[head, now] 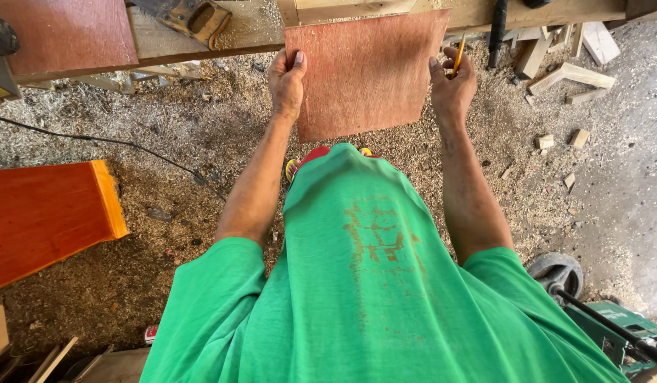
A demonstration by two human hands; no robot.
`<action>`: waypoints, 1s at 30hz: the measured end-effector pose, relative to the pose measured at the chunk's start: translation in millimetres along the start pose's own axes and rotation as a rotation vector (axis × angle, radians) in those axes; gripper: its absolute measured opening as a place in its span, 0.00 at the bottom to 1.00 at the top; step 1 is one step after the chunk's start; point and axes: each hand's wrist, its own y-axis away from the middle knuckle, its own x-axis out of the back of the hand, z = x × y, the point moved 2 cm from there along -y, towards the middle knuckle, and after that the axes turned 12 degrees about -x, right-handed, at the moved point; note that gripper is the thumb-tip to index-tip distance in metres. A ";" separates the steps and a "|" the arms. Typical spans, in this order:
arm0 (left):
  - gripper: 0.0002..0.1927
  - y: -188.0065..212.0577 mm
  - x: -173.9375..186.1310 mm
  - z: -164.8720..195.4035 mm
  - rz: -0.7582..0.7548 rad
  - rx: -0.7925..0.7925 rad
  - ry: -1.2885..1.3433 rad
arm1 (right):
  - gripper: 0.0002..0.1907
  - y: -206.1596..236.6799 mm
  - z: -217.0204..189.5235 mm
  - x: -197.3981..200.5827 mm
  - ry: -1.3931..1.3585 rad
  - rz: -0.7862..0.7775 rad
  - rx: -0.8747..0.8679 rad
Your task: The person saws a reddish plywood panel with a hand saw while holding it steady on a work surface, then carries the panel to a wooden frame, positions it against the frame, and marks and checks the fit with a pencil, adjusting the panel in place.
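While we steady the plywood panel (367, 71) upright | left hand (286, 81) clamps its left edge | right hand (452, 89) pinches its right edge, pencil (458, 60) tucked alongside | sawdust floor (165, 135) below.

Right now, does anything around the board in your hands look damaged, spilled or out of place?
Nothing damaged. The reddish-brown plywood panel looks intact, held by the left hand and the right hand, which also holds a yellow pencil. Sawdust and pale wood offcuts litter the ground.
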 end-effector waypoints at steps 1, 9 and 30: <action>0.06 0.6 -1.3 -0.1 -0.002 -0.006 0.000 | 0.18 1.9 0.8 -0.3 0.002 -0.002 -0.002; 0.06 3.8 -2.5 1.1 0.012 0.000 0.044 | 0.17 14.7 8.2 1.1 0.053 0.022 -0.024; 0.07 6.2 16.9 -11.0 0.184 0.067 0.209 | 0.08 6.8 20.1 22.2 -0.131 -0.084 -0.057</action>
